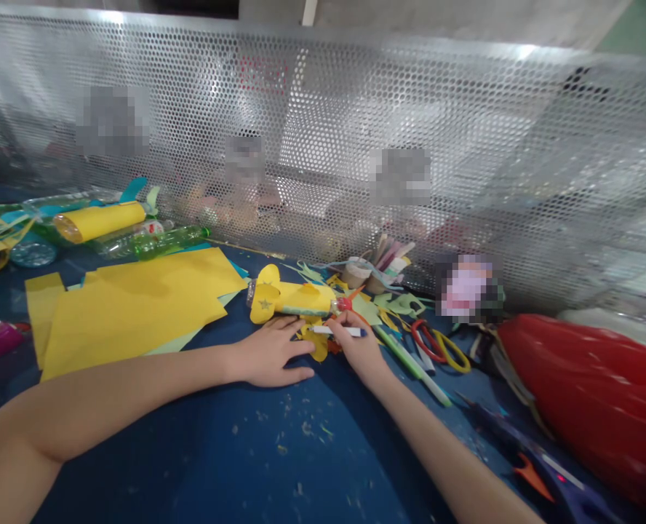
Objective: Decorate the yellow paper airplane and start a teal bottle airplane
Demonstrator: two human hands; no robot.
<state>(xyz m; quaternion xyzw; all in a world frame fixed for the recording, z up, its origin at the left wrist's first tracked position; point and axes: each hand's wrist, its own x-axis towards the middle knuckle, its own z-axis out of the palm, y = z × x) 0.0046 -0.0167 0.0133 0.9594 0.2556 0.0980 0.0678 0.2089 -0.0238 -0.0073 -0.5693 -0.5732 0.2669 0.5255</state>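
My right hand [360,351] is closed round a white marker [338,331] with a dark end, its other end over a yellow paper cutout [318,348]. Fingers spread, my left hand [273,354] lies flat on the table, its fingertips at the cutout's left side. Just beyond both hands lies a plastic bottle wrapped in yellow paper [301,298], on its side. A rounded yellow piece with a star [265,304] is on its left end, and a red cap [345,304] shows at its right. My fingers hide part of the cutout.
Yellow paper sheets [137,306] lie to the left, with plastic bottles [170,241] behind them. On the right are scissors [454,352], a green marker [399,353], a glue gun [546,466] and a red bag [590,393]. A perforated metal panel [323,94] borders the back.
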